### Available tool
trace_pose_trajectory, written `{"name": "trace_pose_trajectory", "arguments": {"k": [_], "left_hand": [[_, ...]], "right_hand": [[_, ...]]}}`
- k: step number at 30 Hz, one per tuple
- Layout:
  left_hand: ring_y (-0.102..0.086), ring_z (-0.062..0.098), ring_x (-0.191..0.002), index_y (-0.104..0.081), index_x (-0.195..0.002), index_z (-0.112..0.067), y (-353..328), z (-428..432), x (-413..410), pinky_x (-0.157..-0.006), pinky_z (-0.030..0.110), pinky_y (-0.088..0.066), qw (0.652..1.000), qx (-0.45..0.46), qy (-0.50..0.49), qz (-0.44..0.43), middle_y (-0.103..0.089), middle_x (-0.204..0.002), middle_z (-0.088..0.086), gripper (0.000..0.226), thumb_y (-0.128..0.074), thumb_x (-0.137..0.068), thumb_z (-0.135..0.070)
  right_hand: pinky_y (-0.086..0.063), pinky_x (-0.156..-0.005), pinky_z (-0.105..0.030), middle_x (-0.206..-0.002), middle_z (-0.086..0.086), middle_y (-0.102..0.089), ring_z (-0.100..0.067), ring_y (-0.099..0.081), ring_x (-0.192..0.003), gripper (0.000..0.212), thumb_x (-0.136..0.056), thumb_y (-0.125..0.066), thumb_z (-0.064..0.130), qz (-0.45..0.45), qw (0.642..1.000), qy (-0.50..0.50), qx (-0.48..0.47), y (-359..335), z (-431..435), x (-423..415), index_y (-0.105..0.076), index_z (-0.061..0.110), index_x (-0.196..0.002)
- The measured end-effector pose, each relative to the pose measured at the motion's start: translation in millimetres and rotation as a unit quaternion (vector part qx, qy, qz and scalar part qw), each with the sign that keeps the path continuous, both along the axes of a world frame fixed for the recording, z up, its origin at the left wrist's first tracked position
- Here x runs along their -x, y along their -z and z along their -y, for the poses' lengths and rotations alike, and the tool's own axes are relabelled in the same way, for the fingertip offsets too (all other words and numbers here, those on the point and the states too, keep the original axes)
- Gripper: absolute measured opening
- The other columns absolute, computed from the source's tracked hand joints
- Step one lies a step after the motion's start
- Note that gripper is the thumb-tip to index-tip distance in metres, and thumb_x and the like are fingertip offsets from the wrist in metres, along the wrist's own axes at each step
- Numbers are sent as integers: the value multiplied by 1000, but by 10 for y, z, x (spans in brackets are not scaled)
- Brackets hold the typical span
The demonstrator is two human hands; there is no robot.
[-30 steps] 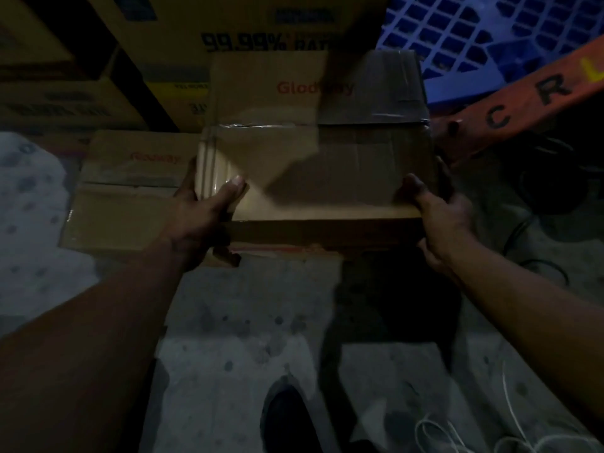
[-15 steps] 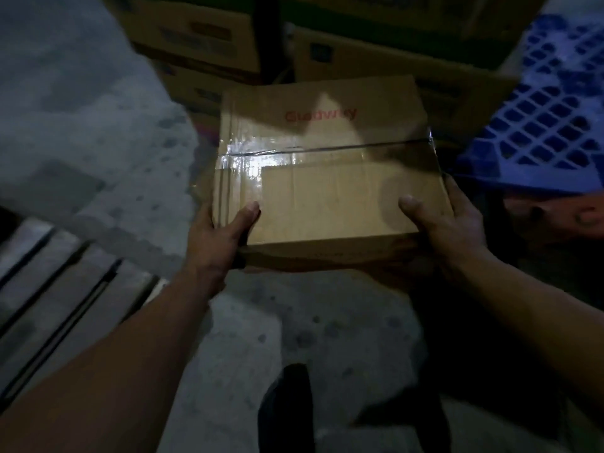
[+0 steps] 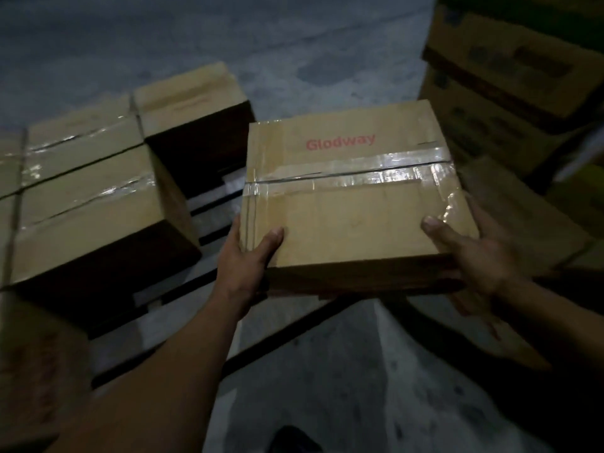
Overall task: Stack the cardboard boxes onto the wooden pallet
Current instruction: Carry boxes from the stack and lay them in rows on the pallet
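Box (image 3: 349,204) marked Glodway hangs in the air, just right of the wooden pallet (image 3: 209,197). The left hand (image 3: 245,256) and right hand (image 3: 474,253) grip its near corners, thumbs pressed on top and other fingers hidden underneath. It should go down level on the free slats, tight against the stacked boxes (image 3: 91,197). Their corner may catch it. More cartons (image 3: 510,76) stand at right.

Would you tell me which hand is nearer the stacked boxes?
Left. The left hand grips the carried box's side facing the stacked boxes; the right hand holds the far side.
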State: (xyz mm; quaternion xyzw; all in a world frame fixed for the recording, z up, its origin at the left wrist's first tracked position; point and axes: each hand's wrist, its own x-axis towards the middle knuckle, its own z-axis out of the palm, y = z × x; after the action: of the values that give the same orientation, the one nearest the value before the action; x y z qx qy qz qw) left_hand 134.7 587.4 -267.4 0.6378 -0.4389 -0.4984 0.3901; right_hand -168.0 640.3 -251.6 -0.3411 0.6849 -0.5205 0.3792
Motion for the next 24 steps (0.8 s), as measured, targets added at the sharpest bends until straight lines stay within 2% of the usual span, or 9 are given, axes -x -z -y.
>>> {"name": "trace_pose_trajectory", "arguments": {"k": [1,4,6,8,12,14,16,21,24], "left_hand": [[-62,18,-109,-46,-145,-33,5,73,-181,-93,52,-56,1000,4,-13,-1,-62,-125,-6,80,-78,-74,-55],[-62,7,-104,-53,-133,-33,11,335,-628,-94,38,-55,999,13,-40,-10,-63,-114,-13,57,-76,-81,-43],[-58,0,-101,-49,-135,-36,5,524,-902,-89,26,-52,999,11,-48,-21,-59,-111,-18,53,-72,-87,-34],[-57,2,-103,-46,-138,-35,-17,698,-1130,-92,27,-51,999,1,-47,-21,-59,-114,-15,54,-71,-90,-30],[-60,18,-108,-40,-148,-34,-6,1086,-1494,-95,47,-54,998,-38,-46,-28,-60,-122,-4,65,-68,-92,-19],[-60,20,-108,-42,-146,-33,43,1224,-1597,-86,41,-56,998,-52,-45,-14,-61,-122,-3,63,-69,-91,-19],[-61,21,-109,-46,-146,-29,109,1346,-1682,-75,26,-53,997,-58,-44,9,-61,-124,-1,62,-71,-90,-21],[-61,7,-94,-50,-145,-23,290,1643,-1796,-74,20,-53,994,-71,-77,34,-65,-110,-7,62,-74,-88,-18],[-63,12,-98,-51,-145,-21,387,1842,-1828,-75,18,-53,990,-81,-106,45,-66,-112,-5,64,-76,-86,-18]], "right_hand": [[-62,-78,-31,-109,8,-74,-1,-71,-88,44,-83,-80,26,0,1000,-15,-6,30,172,-166,-65,37,-123],[-61,-83,-49,-105,13,-74,-14,-72,-96,43,-81,-81,28,18,998,-49,-20,56,650,-576,-65,53,-112],[-61,-78,-48,-103,16,-73,-16,-71,-96,42,-82,-81,29,19,997,-74,-27,60,968,-832,-63,56,-109],[-61,-74,-45,-97,18,-73,-16,-71,-96,39,-82,-80,27,22,996,-85,-30,34,1237,-1054,-64,55,-105],[-60,-82,-52,-97,15,-73,-17,-70,-95,32,-80,-82,31,2,995,-89,-43,129,1737,-1357,-67,51,-99],[-60,-77,-52,-103,13,-70,-21,-68,-98,35,-80,-81,37,-6,993,-101,-62,174,1927,-1436,-65,46,-110],[-60,-76,-52,-108,9,-69,-23,-66,-99,41,-80,-80,40,-14,991,-114,-75,253,2138,-1487,-63,40,-118],[-60,-72,-50,-108,8,-69,-23,-66,-99,40,-80,-81,41,-1,987,-131,-96,470,2665,-1627,-64,39,-116],[-61,-73,-55,-112,3,-71,-27,-68,-102,49,-77,-83,43,5,984,-145,-106,606,3002,-1709,-64,37,-121]]}}
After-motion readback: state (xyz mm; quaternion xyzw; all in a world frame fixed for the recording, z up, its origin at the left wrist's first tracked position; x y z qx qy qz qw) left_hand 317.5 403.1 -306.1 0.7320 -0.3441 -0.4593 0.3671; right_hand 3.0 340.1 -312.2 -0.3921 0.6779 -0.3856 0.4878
